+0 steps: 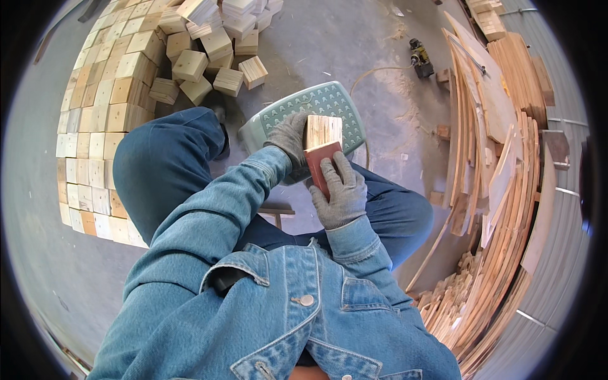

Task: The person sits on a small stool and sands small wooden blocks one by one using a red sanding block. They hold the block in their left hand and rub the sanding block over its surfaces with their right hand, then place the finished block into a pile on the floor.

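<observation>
Wooden block (324,130) over a green stool (348,104), grasped at its side by the gloved left hand's (288,138) fingers; the right hand's (342,193) fingers clasp a reddish-brown pad (318,163) against its near end. Uneven pressure could tilt the pad; smooth gloves could let the block slip.

Gloved left hand (287,136) gripping, gloved right hand (341,193) gripping with fingers (345,170) bent, forearms (237,191) angled inward, knees (151,155) apart

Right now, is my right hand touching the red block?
Touching. In the head view, the right hand has its gloved fingers across the red block, covering part of its face.
</observation>
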The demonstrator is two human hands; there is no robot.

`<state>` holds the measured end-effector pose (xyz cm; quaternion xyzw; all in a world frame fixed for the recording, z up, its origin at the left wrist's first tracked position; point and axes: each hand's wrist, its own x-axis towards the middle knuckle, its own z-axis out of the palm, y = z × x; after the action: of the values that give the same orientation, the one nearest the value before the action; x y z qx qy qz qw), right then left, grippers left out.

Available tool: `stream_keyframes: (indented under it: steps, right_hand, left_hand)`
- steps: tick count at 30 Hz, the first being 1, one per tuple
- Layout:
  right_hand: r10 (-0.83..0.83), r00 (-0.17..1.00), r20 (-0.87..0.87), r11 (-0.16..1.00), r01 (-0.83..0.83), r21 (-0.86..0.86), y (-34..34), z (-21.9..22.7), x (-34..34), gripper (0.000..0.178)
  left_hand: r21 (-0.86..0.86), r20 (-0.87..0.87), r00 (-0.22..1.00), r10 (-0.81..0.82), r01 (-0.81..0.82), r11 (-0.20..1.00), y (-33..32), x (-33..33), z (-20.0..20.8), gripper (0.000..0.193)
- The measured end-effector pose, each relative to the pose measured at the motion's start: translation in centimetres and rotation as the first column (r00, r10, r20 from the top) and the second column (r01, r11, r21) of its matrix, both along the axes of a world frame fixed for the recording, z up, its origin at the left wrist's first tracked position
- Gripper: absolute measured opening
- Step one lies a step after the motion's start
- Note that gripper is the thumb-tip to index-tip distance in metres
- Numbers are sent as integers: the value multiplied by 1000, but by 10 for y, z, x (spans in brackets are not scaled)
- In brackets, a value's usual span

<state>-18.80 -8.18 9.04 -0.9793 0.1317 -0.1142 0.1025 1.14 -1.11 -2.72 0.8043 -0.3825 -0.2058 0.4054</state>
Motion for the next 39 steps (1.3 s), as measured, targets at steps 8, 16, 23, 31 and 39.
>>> stream_keyframes:
  steps: [8,16,23,31,39]
  right_hand:
    - [-79,989,128,997,81,-7,-45,-12,88,58]
    - [-144,989,16,990,144,-5,-64,-12,110,63]
    - [-25,1000,-1,999,25,23,-1,1,-6,64]
    - [-73,994,82,997,75,-16,-36,-13,71,61]
    - [-200,979,-41,979,201,32,-70,-12,128,63]
  left_hand:
    - [43,-38,999,25,-23,999,-1,-5,9,105]
    - [51,-47,999,22,-20,998,-1,-1,22,104]
    - [40,-30,999,14,-13,999,-4,-1,2,101]
    - [39,2,1000,7,-7,999,5,-1,15,104]
    - [123,-70,998,1,7,992,-3,1,33,105]
